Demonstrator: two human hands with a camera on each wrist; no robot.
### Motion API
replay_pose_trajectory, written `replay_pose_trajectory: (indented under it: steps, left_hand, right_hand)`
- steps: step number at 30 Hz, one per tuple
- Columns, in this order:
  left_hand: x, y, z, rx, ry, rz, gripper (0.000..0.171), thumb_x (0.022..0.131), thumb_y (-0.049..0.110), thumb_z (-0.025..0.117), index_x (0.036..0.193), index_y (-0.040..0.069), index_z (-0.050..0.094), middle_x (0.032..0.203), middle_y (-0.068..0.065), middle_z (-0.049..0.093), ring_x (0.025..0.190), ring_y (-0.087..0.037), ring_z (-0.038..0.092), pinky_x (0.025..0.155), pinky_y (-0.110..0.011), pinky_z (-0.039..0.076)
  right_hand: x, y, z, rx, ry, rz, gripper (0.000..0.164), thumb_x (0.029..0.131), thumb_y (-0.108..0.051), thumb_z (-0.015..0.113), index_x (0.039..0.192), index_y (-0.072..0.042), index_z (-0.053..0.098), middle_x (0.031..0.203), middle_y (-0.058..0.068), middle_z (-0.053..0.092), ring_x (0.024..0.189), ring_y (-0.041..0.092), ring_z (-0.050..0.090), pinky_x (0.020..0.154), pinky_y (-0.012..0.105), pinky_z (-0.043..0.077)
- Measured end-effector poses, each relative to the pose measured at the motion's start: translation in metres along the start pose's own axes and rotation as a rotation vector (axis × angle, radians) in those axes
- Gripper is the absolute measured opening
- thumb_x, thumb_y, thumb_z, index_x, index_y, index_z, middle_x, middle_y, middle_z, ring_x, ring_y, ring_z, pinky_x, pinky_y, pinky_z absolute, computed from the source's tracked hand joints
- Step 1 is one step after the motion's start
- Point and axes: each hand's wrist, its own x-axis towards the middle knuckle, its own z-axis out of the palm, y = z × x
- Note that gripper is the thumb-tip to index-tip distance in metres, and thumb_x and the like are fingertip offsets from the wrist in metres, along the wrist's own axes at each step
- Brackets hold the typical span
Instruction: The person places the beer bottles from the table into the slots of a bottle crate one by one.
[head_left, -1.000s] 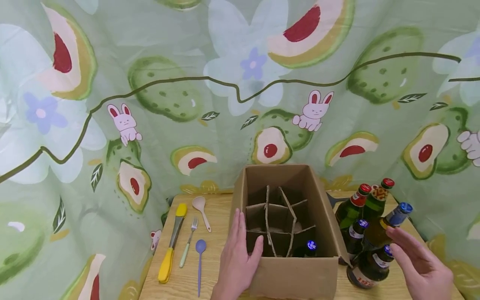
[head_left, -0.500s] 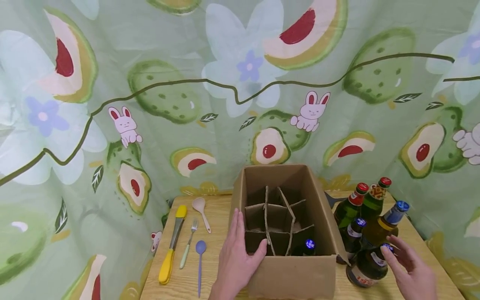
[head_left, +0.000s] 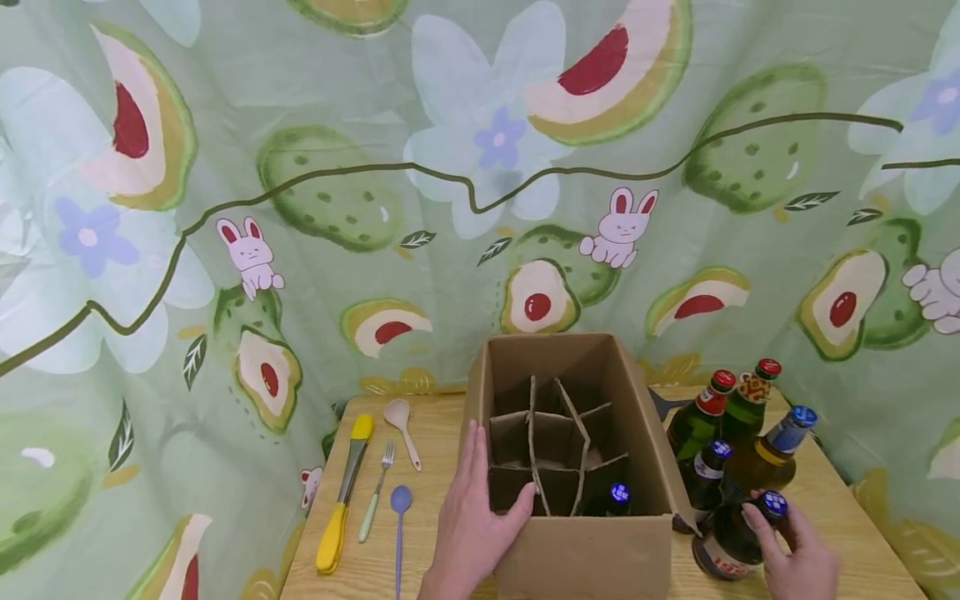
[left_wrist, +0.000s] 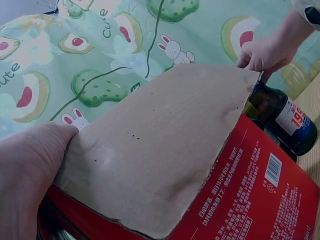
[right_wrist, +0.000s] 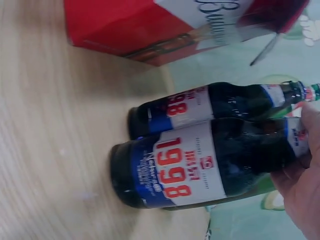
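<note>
A cardboard box (head_left: pixel 585 554) with criss-cross dividers (head_left: pixel 557 442) inside stands upright, its top open. My left hand (head_left: pixel 476 521) rests on its near left corner, fingers straight along the left side and thumb spread over the near edge. Inside, at the near right, shows a blue bottle cap (head_left: pixel 619 493). To the right of the box, my right hand (head_left: pixel 798 550) grips the neck of a dark beer bottle (head_left: pixel 723 542) with a blue cap. In the right wrist view, this bottle's label (right_wrist: pixel 175 167) reads 1998 and its base is at the wooden tabletop.
Behind the gripped bottle stand another dark bottle (head_left: pixel 705 475), an amber bottle (head_left: pixel 772 454) and two green bottles (head_left: pixel 696 425) with red caps. Left of the box lie yellow-ended tongs (head_left: pixel 347 492), a fork (head_left: pixel 377 492), a blue spoon (head_left: pixel 401 533) and a pale spoon (head_left: pixel 403 429). A patterned curtain (head_left: pixel 442 275) hangs behind.
My right hand has moved left and down to the nearest dark bottle, and its fingers have gone from spread to gripping the neck. My left hand has stayed at the box corner.
</note>
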Motion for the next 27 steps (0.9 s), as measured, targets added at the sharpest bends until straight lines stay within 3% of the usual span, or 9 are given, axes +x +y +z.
replay_pose_trajectory:
  steps: [4, 11, 14, 19, 23, 27]
  left_hand:
    - [0.001, -0.001, 0.001, -0.01, -0.003, -0.009, 0.099, 0.095, 0.057, 0.07, 0.168, 0.013, 0.02, 0.175, 0.005, 0.008, 0.152, -0.032, 0.035, 0.109, -0.06, 0.045]
    - [0.002, 0.0, 0.001, -0.008, 0.0, -0.001, 0.098, 0.094, 0.054, 0.072, 0.168, 0.01, 0.022, 0.175, 0.003, 0.009, 0.152, -0.031, 0.035, 0.11, -0.06, 0.045]
    - [0.001, 0.0, 0.001, -0.008, -0.002, -0.001, 0.098, 0.094, 0.054, 0.071, 0.167, 0.01, 0.023, 0.175, 0.004, 0.01, 0.152, -0.031, 0.035, 0.11, -0.06, 0.044]
    - [0.0, -0.001, 0.002, -0.004, 0.002, -0.005, 0.098, 0.095, 0.054, 0.072, 0.167, 0.011, 0.022, 0.175, 0.004, 0.01, 0.152, -0.032, 0.036, 0.109, -0.06, 0.044]
    - [0.0, -0.001, 0.002, -0.006, 0.009, -0.011, 0.097, 0.095, 0.053, 0.072, 0.168, 0.012, 0.022, 0.175, 0.004, 0.01, 0.151, -0.033, 0.036, 0.109, -0.062, 0.044]
    - [0.0, 0.0, 0.003, -0.01, 0.011, -0.009, 0.097, 0.096, 0.058, 0.069, 0.167, 0.011, 0.023, 0.175, 0.004, 0.011, 0.151, -0.034, 0.037, 0.109, -0.062, 0.044]
  right_hand:
    - [-0.003, 0.004, 0.006, -0.015, 0.072, -0.097, 0.025, 0.093, -0.004, 0.078, 0.114, 0.009, 0.072, 0.096, -0.051, 0.049, 0.088, -0.033, 0.049, 0.075, -0.004, 0.039]
    - [-0.005, 0.007, 0.009, -0.078, 0.064, -0.003, 0.028, 0.1, -0.018, 0.073, 0.115, 0.005, 0.07, 0.09, -0.051, 0.042, 0.081, -0.033, 0.042, 0.07, -0.002, 0.037]
    - [-0.007, 0.01, 0.011, -0.063, 0.098, -0.019, 0.028, 0.1, -0.017, 0.073, 0.115, 0.006, 0.07, 0.089, -0.051, 0.043, 0.076, -0.03, 0.043, 0.064, -0.001, 0.036]
    - [-0.009, 0.016, 0.019, -0.063, 0.167, -0.096, 0.022, 0.097, -0.011, 0.074, 0.112, 0.006, 0.072, 0.078, -0.04, 0.046, 0.062, -0.014, 0.039, 0.055, 0.006, 0.031]
    - [-0.009, 0.017, 0.021, -0.047, 0.188, -0.118, 0.02, 0.096, -0.009, 0.076, 0.111, 0.005, 0.073, 0.075, -0.032, 0.047, 0.061, -0.012, 0.039, 0.057, 0.005, 0.031]
    - [-0.009, 0.017, 0.021, 0.001, 0.203, -0.105, 0.02, 0.094, -0.006, 0.077, 0.111, 0.004, 0.074, 0.077, -0.034, 0.049, 0.062, -0.011, 0.041, 0.058, 0.004, 0.031]
